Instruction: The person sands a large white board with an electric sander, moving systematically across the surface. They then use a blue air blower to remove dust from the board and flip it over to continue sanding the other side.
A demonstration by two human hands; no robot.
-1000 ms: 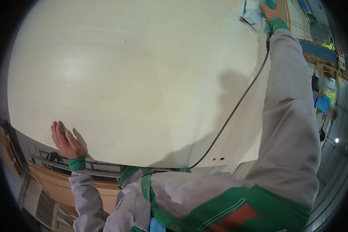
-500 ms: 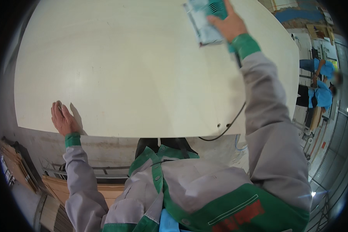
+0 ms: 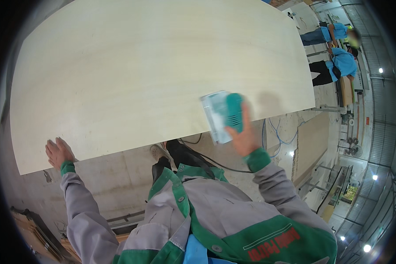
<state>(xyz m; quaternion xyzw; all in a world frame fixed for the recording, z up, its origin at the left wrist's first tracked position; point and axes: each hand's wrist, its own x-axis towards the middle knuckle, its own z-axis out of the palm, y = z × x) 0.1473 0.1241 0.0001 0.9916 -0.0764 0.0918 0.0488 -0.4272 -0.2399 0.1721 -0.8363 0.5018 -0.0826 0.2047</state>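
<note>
A large pale wooden panel (image 3: 141, 75) lies flat in front of me. My right hand (image 3: 244, 137) is wrapped round the green body of an electric sander (image 3: 234, 112), at the panel's near right edge. The sander's wide rectangular base looks whitish and slightly blurred, and part of it reaches past the edge. Its black cord (image 3: 224, 167) runs down and left past my waist. My left hand (image 3: 60, 154) rests on the panel's near left corner area, fingers stretched out, holding nothing.
Two people (image 3: 345, 61) in light blue shirts stand beyond the panel's right side. A blue hose (image 3: 277, 132) lies on the floor near the right edge. A brown sheet (image 3: 311, 145) is farther right. Wooden boards (image 3: 35, 233) stand at the lower left.
My right hand has brought the sander from the far right part of the panel back to its near edge. My left hand stays by the near left edge. The whole view has turned somewhat.
</note>
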